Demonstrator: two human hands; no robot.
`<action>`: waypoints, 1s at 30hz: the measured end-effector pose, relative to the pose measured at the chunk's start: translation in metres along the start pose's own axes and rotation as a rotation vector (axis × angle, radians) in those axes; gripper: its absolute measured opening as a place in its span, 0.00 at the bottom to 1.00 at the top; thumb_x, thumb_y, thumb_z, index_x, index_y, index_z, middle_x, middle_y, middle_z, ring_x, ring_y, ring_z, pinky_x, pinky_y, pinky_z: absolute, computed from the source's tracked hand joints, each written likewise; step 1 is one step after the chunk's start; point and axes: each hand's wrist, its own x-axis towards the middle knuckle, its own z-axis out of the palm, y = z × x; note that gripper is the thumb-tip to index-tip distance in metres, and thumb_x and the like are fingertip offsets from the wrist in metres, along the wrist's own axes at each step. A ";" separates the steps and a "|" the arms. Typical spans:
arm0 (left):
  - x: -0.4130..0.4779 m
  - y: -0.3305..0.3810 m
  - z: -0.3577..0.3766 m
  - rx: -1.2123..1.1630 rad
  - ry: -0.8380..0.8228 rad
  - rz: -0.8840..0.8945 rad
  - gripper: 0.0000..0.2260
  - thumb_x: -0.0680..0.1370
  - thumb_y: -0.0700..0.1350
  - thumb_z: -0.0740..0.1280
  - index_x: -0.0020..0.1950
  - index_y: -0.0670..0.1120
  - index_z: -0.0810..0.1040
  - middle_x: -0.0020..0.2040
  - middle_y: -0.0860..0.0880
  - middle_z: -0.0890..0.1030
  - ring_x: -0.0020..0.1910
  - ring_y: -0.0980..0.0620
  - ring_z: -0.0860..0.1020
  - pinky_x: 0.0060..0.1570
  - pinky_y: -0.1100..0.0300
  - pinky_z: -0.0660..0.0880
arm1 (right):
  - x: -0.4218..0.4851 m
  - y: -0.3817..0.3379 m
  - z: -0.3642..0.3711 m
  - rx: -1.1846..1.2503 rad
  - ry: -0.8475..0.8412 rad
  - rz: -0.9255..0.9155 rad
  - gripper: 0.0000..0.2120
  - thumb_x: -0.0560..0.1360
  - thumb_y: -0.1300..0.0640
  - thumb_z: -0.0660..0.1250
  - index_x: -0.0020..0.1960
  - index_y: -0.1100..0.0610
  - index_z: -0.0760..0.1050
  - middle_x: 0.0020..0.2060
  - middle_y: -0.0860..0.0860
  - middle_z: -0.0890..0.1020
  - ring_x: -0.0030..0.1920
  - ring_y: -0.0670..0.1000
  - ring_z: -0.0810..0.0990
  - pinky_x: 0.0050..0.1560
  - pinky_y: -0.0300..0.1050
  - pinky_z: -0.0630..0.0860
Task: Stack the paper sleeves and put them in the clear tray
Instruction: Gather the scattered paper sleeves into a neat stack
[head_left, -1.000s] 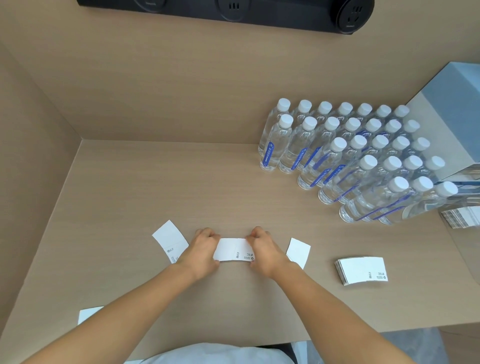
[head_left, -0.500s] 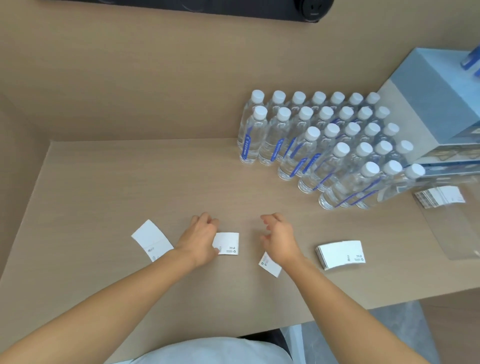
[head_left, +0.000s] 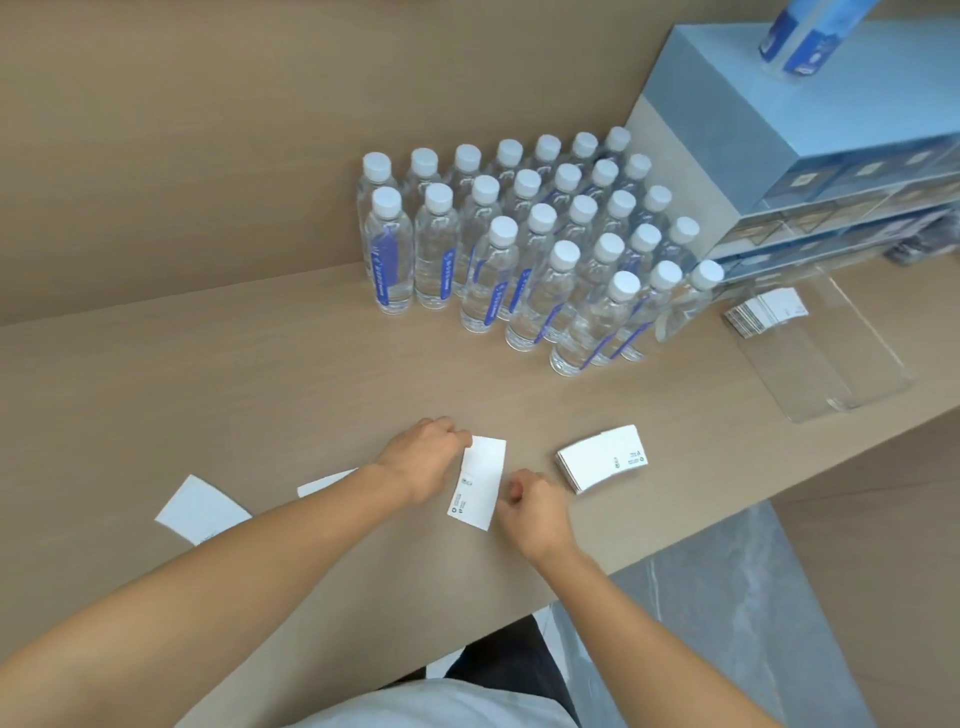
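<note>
A white paper sleeve (head_left: 478, 483) lies lengthwise on the wooden counter between my hands. My left hand (head_left: 423, 457) pinches its top left corner. My right hand (head_left: 532, 512) has its fingers curled against the sleeve's lower right edge. A stack of sleeves (head_left: 602, 462) sits just right of my right hand. Two loose sleeves lie to the left: one (head_left: 200, 509) in the open, the other (head_left: 324, 482) mostly hidden under my left forearm. The clear tray (head_left: 852, 374) stands at the far right with a pile of sleeves (head_left: 766, 312) at its far end.
Several water bottles (head_left: 545, 249) with white caps stand in rows at the back, between my hands and the tray. A blue drawer unit (head_left: 810, 135) sits at the back right. The counter's front edge (head_left: 675, 540) runs just below my right hand.
The view has swung right. The sleeve that lay crosswise in both hands, then in my left hand alone, is now turned lengthwise and gripped by both hands, closer to the stack.
</note>
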 end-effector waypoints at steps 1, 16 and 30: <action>0.005 0.004 -0.002 0.002 -0.006 0.018 0.22 0.76 0.35 0.62 0.68 0.49 0.71 0.60 0.45 0.73 0.60 0.42 0.73 0.56 0.48 0.75 | -0.003 0.001 0.005 0.014 -0.013 0.013 0.05 0.71 0.61 0.68 0.46 0.60 0.77 0.43 0.54 0.77 0.40 0.51 0.73 0.36 0.37 0.63; 0.026 0.024 -0.012 0.321 -0.236 0.262 0.04 0.78 0.54 0.62 0.52 0.62 0.71 0.58 0.50 0.72 0.58 0.43 0.75 0.55 0.52 0.74 | -0.018 -0.019 0.045 0.015 0.103 0.160 0.31 0.67 0.44 0.75 0.60 0.57 0.65 0.57 0.52 0.66 0.59 0.54 0.66 0.57 0.47 0.73; 0.043 0.031 -0.019 0.461 -0.170 0.324 0.21 0.77 0.36 0.64 0.69 0.48 0.68 0.66 0.45 0.67 0.62 0.43 0.69 0.53 0.49 0.75 | -0.018 -0.019 0.052 -0.013 0.139 0.176 0.26 0.66 0.50 0.71 0.58 0.56 0.64 0.55 0.51 0.66 0.57 0.54 0.65 0.49 0.45 0.73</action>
